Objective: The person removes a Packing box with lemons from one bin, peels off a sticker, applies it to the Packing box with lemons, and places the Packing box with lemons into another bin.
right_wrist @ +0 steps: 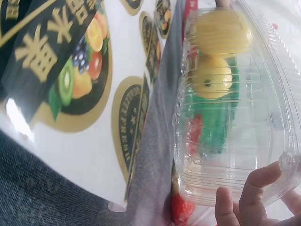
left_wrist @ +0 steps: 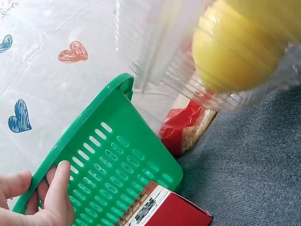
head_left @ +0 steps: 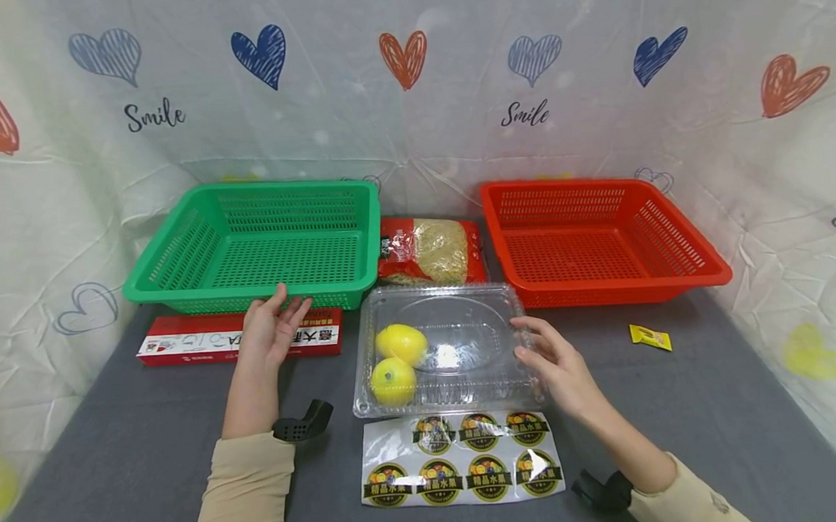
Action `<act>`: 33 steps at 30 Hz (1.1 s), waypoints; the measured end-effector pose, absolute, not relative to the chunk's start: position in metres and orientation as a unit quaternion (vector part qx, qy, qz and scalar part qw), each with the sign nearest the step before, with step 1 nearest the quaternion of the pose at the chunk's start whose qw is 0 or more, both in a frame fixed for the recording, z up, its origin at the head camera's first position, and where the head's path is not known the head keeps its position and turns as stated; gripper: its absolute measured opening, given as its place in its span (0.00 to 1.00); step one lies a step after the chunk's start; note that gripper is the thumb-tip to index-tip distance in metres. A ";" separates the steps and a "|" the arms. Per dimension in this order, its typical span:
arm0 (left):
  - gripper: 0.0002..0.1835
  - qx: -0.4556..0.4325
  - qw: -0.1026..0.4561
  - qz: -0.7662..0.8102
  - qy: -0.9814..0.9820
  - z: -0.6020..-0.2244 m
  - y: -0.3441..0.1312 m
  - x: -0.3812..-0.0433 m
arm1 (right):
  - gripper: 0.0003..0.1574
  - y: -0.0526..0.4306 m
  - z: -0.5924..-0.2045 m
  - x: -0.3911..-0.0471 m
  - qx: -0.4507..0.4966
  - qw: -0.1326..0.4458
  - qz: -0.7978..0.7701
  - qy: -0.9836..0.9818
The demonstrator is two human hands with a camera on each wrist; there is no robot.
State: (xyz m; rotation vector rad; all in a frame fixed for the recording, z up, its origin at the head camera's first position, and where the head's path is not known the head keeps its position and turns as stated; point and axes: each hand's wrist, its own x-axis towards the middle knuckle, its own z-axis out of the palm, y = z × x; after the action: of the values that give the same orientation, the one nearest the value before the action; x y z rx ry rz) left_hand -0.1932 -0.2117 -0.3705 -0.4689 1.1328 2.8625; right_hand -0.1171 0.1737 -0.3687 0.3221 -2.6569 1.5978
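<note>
Two lemons (head_left: 402, 345) lie in the left part of a clear plastic fruit box (head_left: 466, 391), in the middle of the table. My right hand (head_left: 556, 364) grips the box at its right edge, its bent fingers at the rim and corner tab (right_wrist: 286, 161). At the front rim of the green basket (head_left: 251, 293) is my left hand (head_left: 270, 330), fingers loosely extended and nothing held between them. In the left wrist view, its thumb and fingers (left_wrist: 59, 188) lie beside the basket rim. Below the left hand lies a red and white carton (head_left: 190, 339).
A sheet of round fruit stickers (head_left: 462, 461) lies in front of the box. Behind are a red and clear bag (head_left: 440, 248) of pale food and a red basket (head_left: 594, 288). On the right lies a small yellow packet (head_left: 650, 337). A printed curtain (head_left: 412, 121) hangs behind.
</note>
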 end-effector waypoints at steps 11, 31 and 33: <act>0.29 -0.155 0.011 0.918 0.365 -0.369 -0.211 -0.192 | 0.25 0.173 -0.373 -0.132 0.083 -0.033 0.534 -0.841; 0.26 -0.151 0.008 0.917 0.369 -0.371 -0.211 -0.193 | 0.26 0.173 -0.383 -0.158 0.086 -0.084 0.531 -0.839; 0.31 -0.150 0.010 0.916 0.373 -0.371 -0.211 -0.192 | 0.27 0.173 -0.383 -0.161 0.093 -0.092 0.534 -0.836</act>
State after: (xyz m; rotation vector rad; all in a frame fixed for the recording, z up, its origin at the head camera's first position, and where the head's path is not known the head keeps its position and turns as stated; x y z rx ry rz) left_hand -0.1918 -0.2112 -0.3705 -0.4677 1.1637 2.8580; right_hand -0.1612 0.1729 -0.3832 0.3095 -2.7911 1.7819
